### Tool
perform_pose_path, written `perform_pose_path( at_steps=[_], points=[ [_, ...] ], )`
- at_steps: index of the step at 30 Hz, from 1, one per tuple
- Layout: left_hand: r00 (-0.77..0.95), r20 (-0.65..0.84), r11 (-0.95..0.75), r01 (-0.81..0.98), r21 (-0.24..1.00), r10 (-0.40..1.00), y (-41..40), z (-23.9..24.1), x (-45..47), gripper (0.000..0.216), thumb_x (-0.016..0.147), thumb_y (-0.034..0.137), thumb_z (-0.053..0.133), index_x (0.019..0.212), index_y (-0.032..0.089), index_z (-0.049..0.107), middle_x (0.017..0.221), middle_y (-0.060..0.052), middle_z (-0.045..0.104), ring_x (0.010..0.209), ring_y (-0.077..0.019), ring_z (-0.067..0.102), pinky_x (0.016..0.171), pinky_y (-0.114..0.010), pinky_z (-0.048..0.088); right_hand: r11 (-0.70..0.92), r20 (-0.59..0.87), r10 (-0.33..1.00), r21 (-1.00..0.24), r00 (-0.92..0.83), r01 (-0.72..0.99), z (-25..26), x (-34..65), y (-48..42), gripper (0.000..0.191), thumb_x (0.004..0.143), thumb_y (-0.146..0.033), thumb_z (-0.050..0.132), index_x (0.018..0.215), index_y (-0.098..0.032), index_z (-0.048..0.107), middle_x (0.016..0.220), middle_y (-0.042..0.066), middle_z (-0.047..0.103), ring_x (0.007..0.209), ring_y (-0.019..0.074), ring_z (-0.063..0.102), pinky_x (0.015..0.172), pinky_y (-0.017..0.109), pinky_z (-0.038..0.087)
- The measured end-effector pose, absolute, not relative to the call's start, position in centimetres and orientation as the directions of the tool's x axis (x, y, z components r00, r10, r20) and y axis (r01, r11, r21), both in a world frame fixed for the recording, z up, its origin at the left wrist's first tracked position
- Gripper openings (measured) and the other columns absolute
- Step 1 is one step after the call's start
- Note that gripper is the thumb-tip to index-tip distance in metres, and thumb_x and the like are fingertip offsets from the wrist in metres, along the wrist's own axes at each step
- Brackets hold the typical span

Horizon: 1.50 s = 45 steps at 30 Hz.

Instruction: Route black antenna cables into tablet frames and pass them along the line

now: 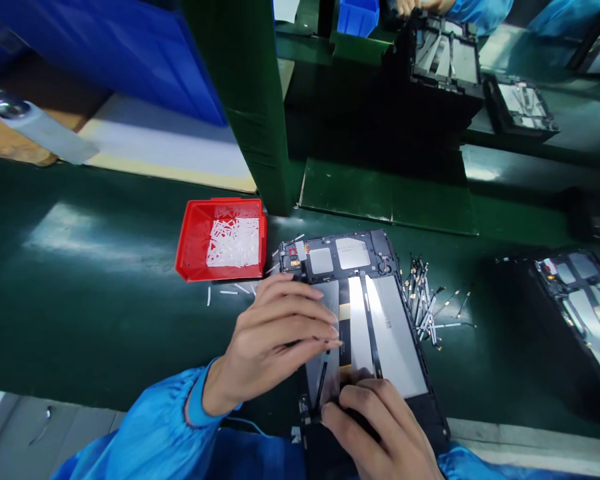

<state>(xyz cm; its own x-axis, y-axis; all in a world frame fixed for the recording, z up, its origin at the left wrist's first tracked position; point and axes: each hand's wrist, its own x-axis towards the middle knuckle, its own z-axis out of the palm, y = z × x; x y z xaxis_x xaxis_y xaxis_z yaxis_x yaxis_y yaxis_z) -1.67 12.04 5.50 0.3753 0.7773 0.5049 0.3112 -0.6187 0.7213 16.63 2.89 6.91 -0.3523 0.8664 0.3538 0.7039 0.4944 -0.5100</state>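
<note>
An opened tablet chassis point(380, 313) lies face down on the green bench, its silver battery panels and top circuit boards showing. My left hand point(275, 340) rests flat on the left battery panel, fingers together and pointing right. At the chassis's near edge my right hand point(380, 427) presses its fingertips on the lower part, near a thin black cable. Whether the right fingers pinch anything is hidden. Both arms wear blue sleeves.
A red tray point(193, 240) of white strips stands left of the chassis, with loose strips point(230, 291) in front. Several thin black cables point(425, 300) lie on the right. Another open chassis point(585, 307) sits far right. A green post point(253, 107) rises behind. Another person's hands point(420, 7) work at the far bench.
</note>
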Motion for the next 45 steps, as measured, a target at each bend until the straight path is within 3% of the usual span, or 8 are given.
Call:
perform_pose_path(
  at_steps=[7, 13, 26, 32, 39, 45],
  points=[
    [0.425, 0.335, -0.505, 0.397, 0.766, 0.841, 12.9, 4.9, -0.7, 0.007, 0.081, 0.02, 0.075, 0.082, 0.025, 0.07, 0.093, 0.005, 0.076, 0.102, -0.0167, 0.066, 0.104, -0.039, 0.035, 0.493, 0.41, 0.857, -0.481, -0.311, 0.725, 6.1, 16.3, 2.6, 0.03, 0.096, -0.011, 0.045, 0.082, -0.02, 0.07, 0.077, 0.001, 0.067, 0.074, 0.0133, 0.061, 0.077, 0.025, 0.05],
    [0.423, 0.335, -0.507, 0.41, 0.758, 0.842, 13.1, 5.0, -0.8, 0.006, 0.082, 0.021, 0.074, 0.081, 0.024, 0.069, 0.094, 0.005, 0.076, 0.098, -0.0144, 0.067, 0.102, -0.034, 0.035, 0.501, 0.284, 0.865, -0.475, -0.414, 0.723, 7.1, 16.8, 2.5, 0.019, 0.091, -0.008, 0.055, 0.088, -0.018, 0.071, 0.082, 0.002, 0.068, 0.077, 0.0142, 0.063, 0.081, 0.026, 0.052],
    [0.434, 0.318, -0.498, 0.405, 0.767, 0.843, 13.1, 5.1, -0.9, 0.004, 0.085, 0.021, 0.071, 0.082, 0.024, 0.068, 0.095, 0.005, 0.076, 0.099, -0.0142, 0.067, 0.102, -0.034, 0.035, 0.536, 0.288, 0.844, -0.443, -0.452, 0.719, 7.0, 17.1, 2.6, 0.017, 0.088, -0.01, 0.059, 0.086, -0.019, 0.072, 0.087, 0.002, 0.072, 0.081, 0.0139, 0.067, 0.082, 0.024, 0.055],
    [0.44, 0.314, -0.497, 0.402, 0.769, 0.842, 13.1, 5.3, -0.9, 0.005, 0.085, 0.021, 0.07, 0.082, 0.023, 0.068, 0.094, 0.004, 0.076, 0.098, -0.0141, 0.067, 0.102, -0.034, 0.034, 0.556, 0.441, 0.814, -0.402, -0.379, 0.727, 5.5, 16.4, 2.4, 0.026, 0.093, -0.012, 0.052, 0.078, -0.02, 0.071, 0.109, -0.003, 0.073, 0.072, 0.012, 0.06, 0.068, 0.024, 0.053],
    [0.424, 0.328, -0.498, 0.39, 0.775, 0.844, 13.1, 5.0, -0.8, 0.006, 0.083, 0.019, 0.072, 0.081, 0.023, 0.068, 0.092, 0.005, 0.076, 0.098, -0.0141, 0.067, 0.102, -0.034, 0.034, 0.521, 0.505, 0.813, -0.404, -0.291, 0.752, 4.5, 15.8, 2.2, 0.027, 0.092, -0.016, 0.055, 0.071, -0.022, 0.071, 0.096, -0.001, 0.076, 0.063, 0.0106, 0.057, 0.061, 0.021, 0.051],
    [0.431, 0.323, -0.497, 0.393, 0.774, 0.843, 13.2, 5.0, -0.8, 0.007, 0.083, 0.019, 0.072, 0.082, 0.024, 0.067, 0.092, 0.005, 0.076, 0.099, -0.0144, 0.067, 0.103, -0.034, 0.035, 0.483, 0.507, 0.83, -0.445, -0.233, 0.754, 4.5, 15.6, 2.2, 0.027, 0.089, -0.011, 0.056, 0.069, -0.021, 0.069, 0.098, -0.006, 0.076, 0.063, 0.0115, 0.057, 0.058, 0.024, 0.049]
  ],
)
